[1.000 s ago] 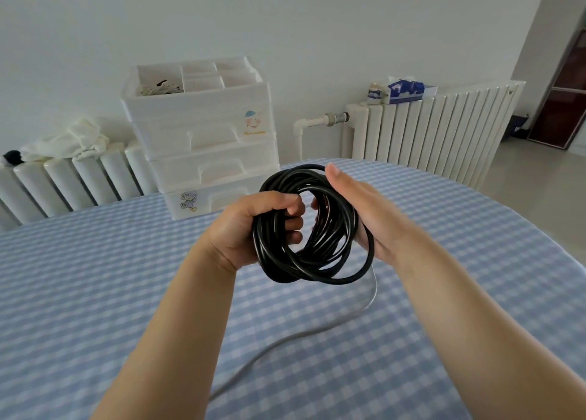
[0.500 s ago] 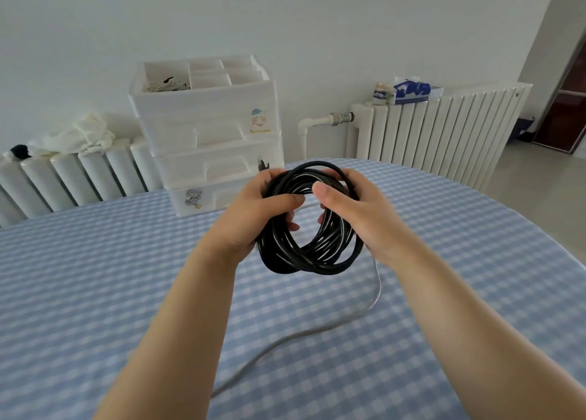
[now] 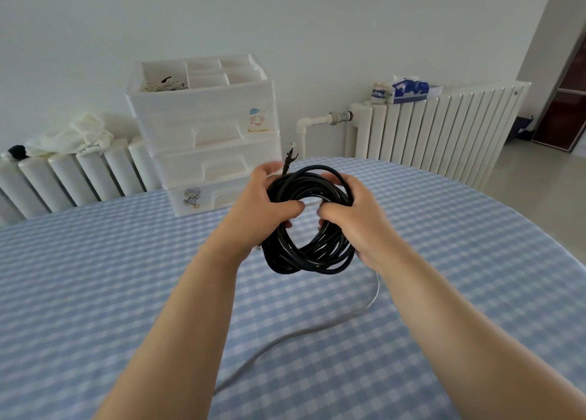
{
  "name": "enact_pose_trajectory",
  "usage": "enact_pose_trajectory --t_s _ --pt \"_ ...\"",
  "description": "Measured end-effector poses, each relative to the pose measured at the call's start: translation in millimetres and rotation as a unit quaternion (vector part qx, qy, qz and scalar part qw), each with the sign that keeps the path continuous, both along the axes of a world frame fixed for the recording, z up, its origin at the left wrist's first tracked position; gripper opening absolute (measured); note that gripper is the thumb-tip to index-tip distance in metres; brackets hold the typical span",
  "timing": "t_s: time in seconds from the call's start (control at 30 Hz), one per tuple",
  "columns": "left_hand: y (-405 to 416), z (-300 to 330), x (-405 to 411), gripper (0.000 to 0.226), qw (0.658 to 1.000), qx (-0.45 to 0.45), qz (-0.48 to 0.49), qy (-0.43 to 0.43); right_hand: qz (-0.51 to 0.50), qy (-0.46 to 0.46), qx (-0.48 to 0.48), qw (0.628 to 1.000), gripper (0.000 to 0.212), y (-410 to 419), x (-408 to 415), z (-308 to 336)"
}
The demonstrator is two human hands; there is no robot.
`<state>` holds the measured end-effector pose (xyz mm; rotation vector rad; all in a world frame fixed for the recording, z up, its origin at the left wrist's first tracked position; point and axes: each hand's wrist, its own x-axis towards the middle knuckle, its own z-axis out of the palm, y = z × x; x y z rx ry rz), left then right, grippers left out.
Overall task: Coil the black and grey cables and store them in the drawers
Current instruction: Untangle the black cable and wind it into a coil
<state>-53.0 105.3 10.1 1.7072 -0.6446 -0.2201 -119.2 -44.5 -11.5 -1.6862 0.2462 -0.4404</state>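
Observation:
A black cable (image 3: 312, 254) is wound into a round coil and held up above the table. My left hand (image 3: 263, 207) grips the coil's left side, and my right hand (image 3: 352, 219) grips its right side. A plug end of the black cable (image 3: 289, 157) sticks up behind my left fingers. The grey cable (image 3: 317, 327) lies loose on the checked tablecloth below, curving from under my right wrist toward the near edge. The white stack of drawers (image 3: 206, 140) stands at the far side of the table, all drawers closed.
The drawer unit's open top tray (image 3: 165, 83) holds some small cables. White radiators (image 3: 437, 130) line the wall behind the table, with a cloth on the left one and a tissue pack (image 3: 410, 91) on the right one. A doorway is at far right.
Both hands carried the black coil farther from me, toward the drawers. My right hand went from flat against the coil to gripping it near my left thumb.

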Motion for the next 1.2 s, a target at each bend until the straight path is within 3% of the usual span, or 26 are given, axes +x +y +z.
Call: enact_pose_trajectory --t_s 0.27,0.37,0.53,0.67,0.83,1.0,1.07,1.2 --pt "13.5 -1.3 5.0 0.049 0.991 0.054 -0.097 0.068 -0.018 -0.035 0.025 0.999 0.026 4.2 2.6 -6.4" --pt "7.9 -1.6 2.0 0.034 0.989 0.03 -0.106 0.1 -0.051 -0.045 0.017 0.998 0.016 5.2 1.6 -7.2" --pt "-4.7 -5.5 -1.8 0.02 0.994 0.005 -0.024 0.108 -0.106 -0.046 0.01 0.993 0.019 10.0 3.7 -10.4" --pt "-8.5 -7.5 1.1 0.026 0.991 -0.035 0.055 0.12 -0.048 -0.025 0.098 0.994 0.032 9.9 5.8 -12.8" --pt "-2.1 -8.3 5.4 0.006 0.986 -0.016 0.077 0.149 -0.005 0.01 0.087 0.996 0.032 11.0 10.6 -17.5" --pt "10.9 -15.0 19.7 0.007 0.979 -0.006 0.1 0.176 0.06 0.014 0.097 0.993 0.048 21.2 13.8 -16.1" --pt "18.9 -17.8 29.5 0.009 0.976 -0.019 0.117 0.184 0.072 -0.003 0.09 0.993 0.043 24.8 20.1 -12.9" --pt "32.7 -21.8 52.2 0.01 0.964 -0.047 0.172 0.195 -0.01 0.016 0.049 0.999 0.04 24.5 50.1 -14.7"
